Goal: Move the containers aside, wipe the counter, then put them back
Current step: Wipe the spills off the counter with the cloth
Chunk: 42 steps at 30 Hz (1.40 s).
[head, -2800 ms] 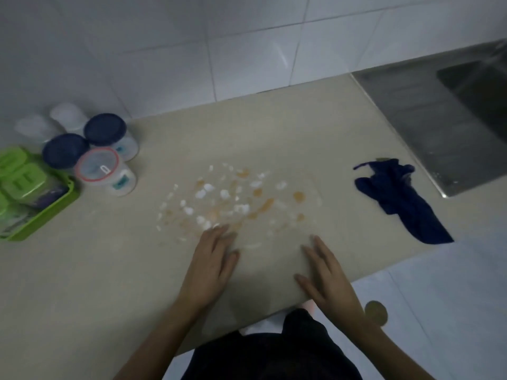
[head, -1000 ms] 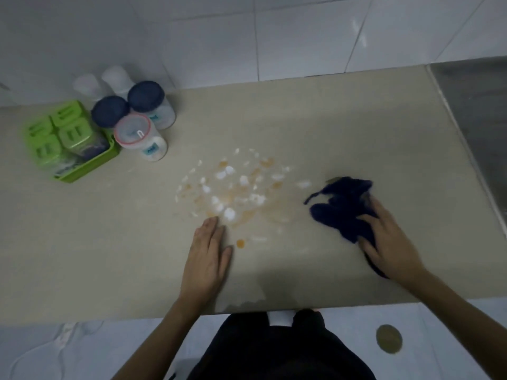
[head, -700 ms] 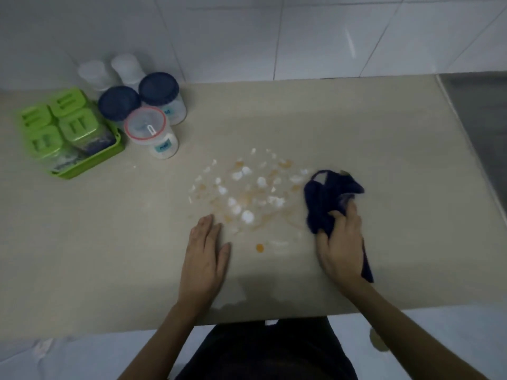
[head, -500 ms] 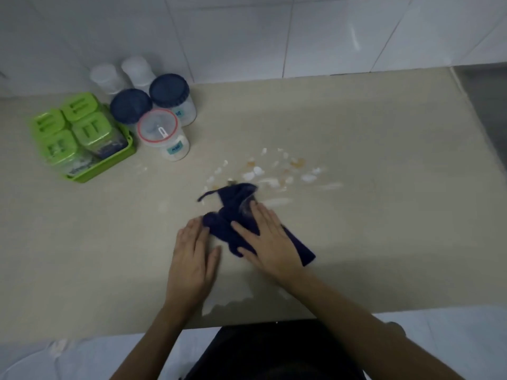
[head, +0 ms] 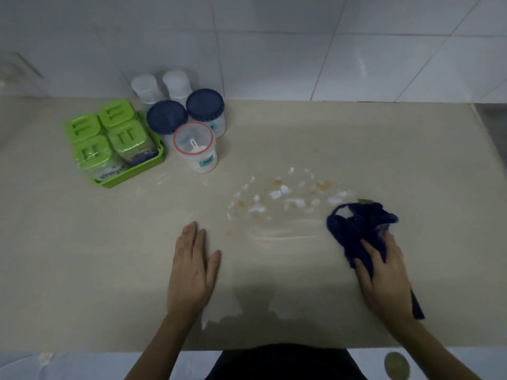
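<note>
Right hand [head: 384, 272] presses the blue cloth [head: 359, 229] flat — spill [head: 288, 198] just left of its fingertips; sweep firmly across — left hand [head: 192, 267] splayed, bracing.

The right hand [head: 384, 272] covers the near half of the dark cloth [head: 359, 229], whose far end is smeared by motion blur. Both forearms run off the bottom edge. Far beyond the left hand [head: 192, 270], jar labels [head: 206, 162] (blue print) are too small to read; two white bottles [head: 162, 87] stand half hidden behind blue-lidded jars [head: 186, 113].

Counter [head: 274, 133] — containers [head: 192, 124], spill [head: 285, 198], cloth [head: 356, 231]
</note>
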Each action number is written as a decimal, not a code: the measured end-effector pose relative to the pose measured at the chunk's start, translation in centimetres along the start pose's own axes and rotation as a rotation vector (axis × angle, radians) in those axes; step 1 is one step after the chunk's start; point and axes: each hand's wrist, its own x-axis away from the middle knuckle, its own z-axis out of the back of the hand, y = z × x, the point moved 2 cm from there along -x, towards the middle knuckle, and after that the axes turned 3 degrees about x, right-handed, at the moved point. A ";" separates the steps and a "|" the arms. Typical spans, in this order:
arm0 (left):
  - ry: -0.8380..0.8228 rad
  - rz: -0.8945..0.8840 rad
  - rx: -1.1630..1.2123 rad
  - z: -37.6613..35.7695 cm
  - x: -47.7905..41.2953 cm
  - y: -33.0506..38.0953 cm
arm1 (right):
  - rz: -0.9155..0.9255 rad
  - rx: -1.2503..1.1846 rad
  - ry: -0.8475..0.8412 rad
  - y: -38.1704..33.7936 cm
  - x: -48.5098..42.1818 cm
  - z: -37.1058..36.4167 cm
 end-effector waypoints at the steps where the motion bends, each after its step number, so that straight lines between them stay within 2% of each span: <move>1: 0.004 0.007 0.007 0.0 0.0 0.0 | 0.047 -0.006 0.006 -1.8 -0.4 -0.2; 6: 0.003 0.036 0.039 0.2 0.1 0.0 | 0.420 -0.179 -0.098 -15.7 -2.4 -3.6; 8: -0.001 0.047 0.046 0.1 0.1 0.1 | 0.564 -0.081 -0.102 -20.4 -2.9 -5.7; 12: 0.011 0.062 0.041 0.0 0.0 -0.1 | 0.648 0.030 -0.107 -20.6 -5.4 -6.7; 15: 0.017 0.037 0.025 0.0 -0.1 -0.4 | 0.580 0.005 -0.147 -15.3 -7.8 -4.8; 19: 0.029 0.015 0.019 -0.2 -0.2 -0.6 | 0.362 -0.053 -0.071 -7.9 -10.2 -1.3; 22: 0.021 0.035 -0.010 -0.4 -0.3 -0.8 | 0.213 -0.027 -0.018 -9.0 -9.8 -1.8; 24: 0.014 0.036 -0.025 -0.5 -0.3 -0.9 | 0.242 -0.017 -0.005 -13.0 -9.1 -3.0; 28: -0.021 0.067 -0.060 -0.5 -0.4 -0.7 | 0.537 0.029 -0.114 -21.5 -8.4 -6.1; 31: -0.045 0.074 -0.085 -0.5 -0.4 -0.6 | 0.594 0.042 -0.161 -23.7 -8.7 -7.4; 36: -0.034 0.074 -0.041 -0.1 -0.3 -0.7 | 0.656 -0.001 -0.178 -18.2 -11.0 -5.7; 40: 0.000 0.030 -0.019 -0.4 -0.4 -0.8 | 0.514 -0.072 -0.077 -10.9 -12.4 -2.6; 42: 0.024 0.028 -0.002 -0.5 -0.3 -0.8 | 0.420 -0.100 -0.054 -9.4 -12.3 -2.1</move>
